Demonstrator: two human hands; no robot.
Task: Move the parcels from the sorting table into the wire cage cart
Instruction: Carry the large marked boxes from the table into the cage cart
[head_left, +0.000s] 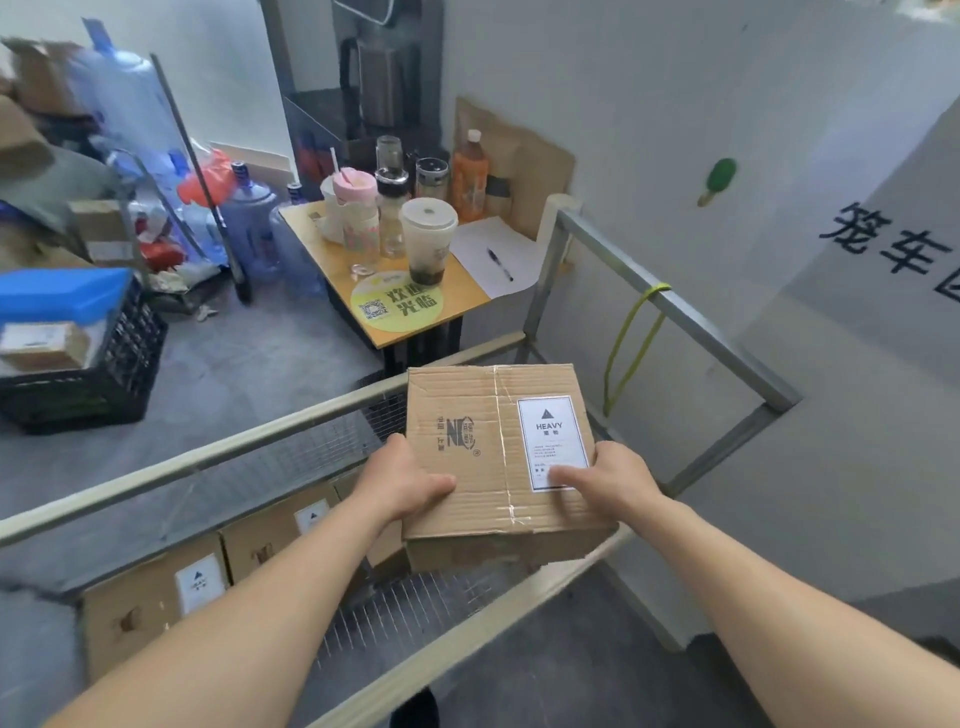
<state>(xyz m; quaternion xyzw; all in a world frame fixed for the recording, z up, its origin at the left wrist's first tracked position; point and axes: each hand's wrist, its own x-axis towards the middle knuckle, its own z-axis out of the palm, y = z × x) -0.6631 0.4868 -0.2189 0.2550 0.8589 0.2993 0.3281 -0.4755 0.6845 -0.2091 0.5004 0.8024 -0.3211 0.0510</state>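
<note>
Both forearms reach in over the wire cage cart (208, 457). The left hand (402, 483) grips the cardboard box (467, 405) at its left edge with the thumb flat on top. The right hand (613, 480) grips the right edge, thumb lying on the white HEAVY label (553, 436). The fingers go down the sides, so I can't see them.

The box is held up over the right part of the cart, its near edge about above the near rail. Under it is bare mesh floor (415, 608), so there's room there. A row of boxes (145, 608) already sits along the cart's left side, packed edge to edge.

Further out, a yellow-green cord (631, 343) hangs from the right rail, and the wall is tight against that side. A small yellow table (306, 218) stands just past the cart's far end, crowded with cups and bottles, plus a sheet of paper (488, 239) with a pen (500, 264) on it. Off left, a black crate (124, 364) sits on open grey floor, with water jugs (249, 218) behind it.
</note>
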